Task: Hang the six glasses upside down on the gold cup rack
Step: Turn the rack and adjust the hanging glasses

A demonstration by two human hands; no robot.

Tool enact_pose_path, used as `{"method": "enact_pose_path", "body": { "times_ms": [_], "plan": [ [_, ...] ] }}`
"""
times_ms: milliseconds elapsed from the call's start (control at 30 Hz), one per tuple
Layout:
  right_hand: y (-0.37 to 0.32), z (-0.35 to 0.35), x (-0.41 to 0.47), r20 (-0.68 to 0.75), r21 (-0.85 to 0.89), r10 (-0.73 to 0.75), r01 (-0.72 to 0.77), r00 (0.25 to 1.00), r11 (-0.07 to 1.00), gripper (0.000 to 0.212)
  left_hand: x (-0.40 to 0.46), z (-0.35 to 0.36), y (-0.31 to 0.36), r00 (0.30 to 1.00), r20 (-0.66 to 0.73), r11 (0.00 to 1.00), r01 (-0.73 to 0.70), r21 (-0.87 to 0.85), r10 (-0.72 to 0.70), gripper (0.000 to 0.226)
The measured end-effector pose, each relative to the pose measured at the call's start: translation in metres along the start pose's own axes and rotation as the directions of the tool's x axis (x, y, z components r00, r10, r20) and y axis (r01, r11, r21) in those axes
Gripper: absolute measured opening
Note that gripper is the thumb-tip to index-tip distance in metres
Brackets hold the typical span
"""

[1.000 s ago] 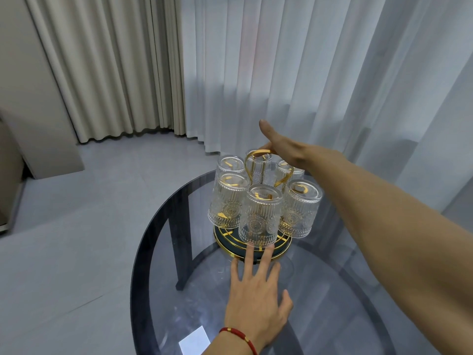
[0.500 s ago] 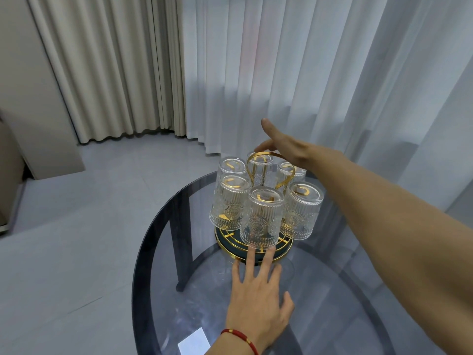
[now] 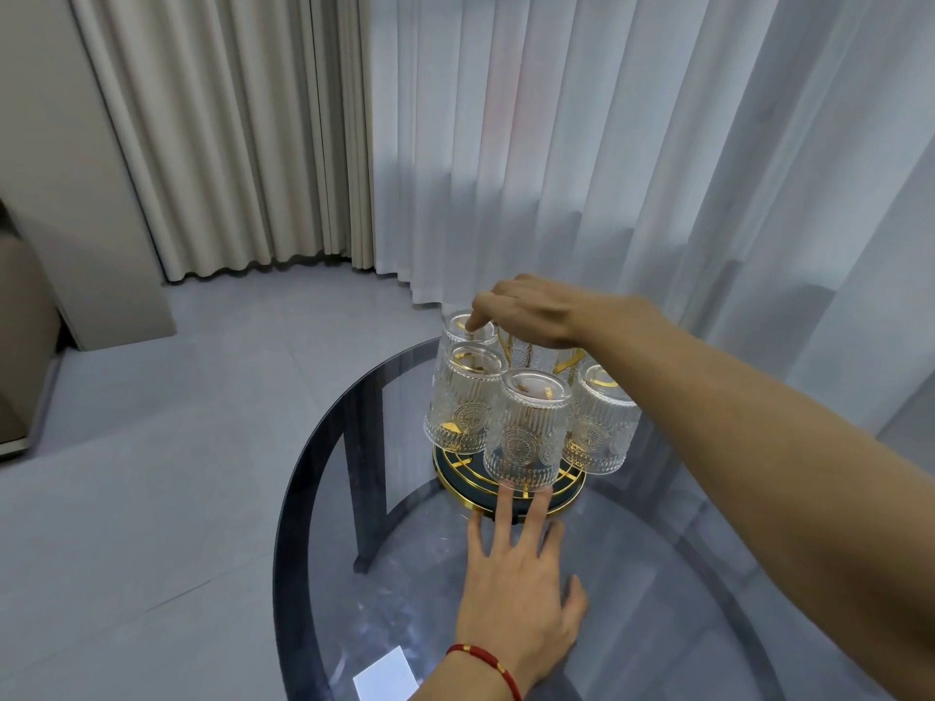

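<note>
Rack (image 3: 455, 475) w/ 4 clear glasses (image 3: 526, 432); left hand (image 3: 516, 599) flat, right hand (image 3: 526, 311) loosely spread.

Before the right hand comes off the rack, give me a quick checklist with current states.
1. Front three glasses upside down on the gold cup rack: ok.
2. All six hung: cannot tell; the right hand hides the back ones.
3. Back-left glass seated: cannot tell; a fingertip rests on it.
4. Left hand flat on the glass table, fingertips at the rack base: ok.
5. Rack fully on the table: ok.
</note>
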State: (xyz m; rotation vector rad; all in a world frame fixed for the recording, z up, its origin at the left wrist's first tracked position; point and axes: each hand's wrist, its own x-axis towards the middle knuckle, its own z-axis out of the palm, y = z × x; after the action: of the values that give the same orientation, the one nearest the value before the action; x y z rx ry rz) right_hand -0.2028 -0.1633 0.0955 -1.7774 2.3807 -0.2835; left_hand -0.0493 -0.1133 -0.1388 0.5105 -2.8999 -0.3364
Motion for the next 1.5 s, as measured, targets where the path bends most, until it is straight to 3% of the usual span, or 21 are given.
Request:
{"method": "enact_pose_path", "body": {
  "times_ms": [133,433,633,867,1000,1100,1233,1300,1367,1500],
  "plan": [
    [-0.003,-0.006,0.006,0.048,0.090,0.078,-0.082,0.996,0.993,0.072,-0.003,0.001,0.000,0.994,-0.103,1.000,-0.022,-0.016,0.021,0.060],
    [-0.011,-0.013,0.025,0.206,0.151,0.158,-0.191,0.966,0.970,0.078,-0.003,0.003,0.000,0.995,-0.099,1.000,-0.028,-0.013,0.026,0.062],
    [-0.011,-0.011,0.025,0.172,0.112,0.132,-0.152,0.976,0.982,0.074,-0.003,0.001,0.000,0.995,-0.092,0.999,-0.031,-0.030,0.028,0.063],
    [-0.013,-0.009,0.026,0.132,0.028,0.098,-0.103,0.986,0.994,0.053,-0.002,0.001,0.000,0.996,-0.085,0.998,-0.026,-0.054,0.022,0.064],
    [-0.012,-0.006,0.022,0.045,-0.012,0.072,-0.072,0.996,0.997,0.045,-0.002,0.002,-0.001,0.997,-0.071,0.999,-0.020,-0.050,0.016,0.063],
    [-0.008,-0.006,0.009,-0.184,-0.022,-0.024,0.020,0.983,1.000,0.036,-0.002,0.004,-0.002,0.995,-0.102,0.999,-0.026,-0.040,0.022,0.061],
    [-0.003,-0.003,-0.024,-0.523,0.028,-0.029,0.051,0.852,0.998,0.026,-0.002,0.005,-0.001,0.996,-0.086,0.999,-0.025,-0.038,0.022,0.062],
    [-0.004,0.005,-0.042,-0.611,0.044,0.007,0.025,0.792,0.999,0.023,-0.001,0.006,-0.002,0.996,-0.086,0.999,-0.022,-0.039,0.019,0.062],
    [-0.007,0.016,-0.055,-0.574,0.037,0.043,-0.026,0.818,0.999,0.021,-0.002,0.005,-0.002,0.996,-0.084,0.999,-0.021,-0.035,0.018,0.061],
    [-0.017,0.037,-0.068,-0.351,-0.089,0.050,-0.086,0.935,0.992,0.028,-0.004,0.005,-0.001,0.993,-0.116,0.999,-0.036,-0.021,0.033,0.058]
  ]
}}
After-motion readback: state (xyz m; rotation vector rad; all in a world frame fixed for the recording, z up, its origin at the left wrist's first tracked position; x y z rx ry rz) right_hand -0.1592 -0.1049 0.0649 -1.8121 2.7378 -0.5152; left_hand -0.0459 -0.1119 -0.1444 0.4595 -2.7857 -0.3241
